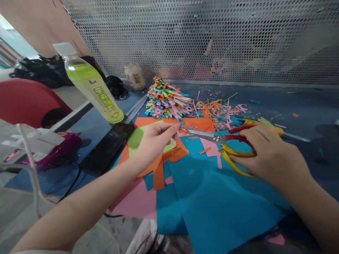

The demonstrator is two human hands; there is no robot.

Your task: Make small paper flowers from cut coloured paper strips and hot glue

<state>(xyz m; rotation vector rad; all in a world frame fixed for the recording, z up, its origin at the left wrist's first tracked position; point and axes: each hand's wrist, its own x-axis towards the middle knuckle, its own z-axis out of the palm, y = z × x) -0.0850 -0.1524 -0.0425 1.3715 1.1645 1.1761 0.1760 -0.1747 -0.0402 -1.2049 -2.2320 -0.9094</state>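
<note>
My left hand [159, 137] is closed in a pinch over the coloured sheets, with a small piece of blue paper [182, 123] at its fingertips. My right hand [272, 151] grips a pair of scissors [215, 138] by its red and yellow handles. The blades point left, their tips close to my left fingertips. Beneath both hands lie blue paper [206, 197], orange paper [159, 173] and a light green sheet [136, 137], with small pink and orange strips on top. Just beyond stands a cone-shaped tree [164, 100] of curled, multicoloured paper pieces.
Shredded paper strips [219, 109] lie right of the tree. A yellow glue gun [272, 128] is behind my right hand. Leftward are a green drink bottle [92, 86], a black phone [108, 148], clear glue sticks [136, 107] and a purple object [57, 148]. Perforated metal panel [185, 42] behind.
</note>
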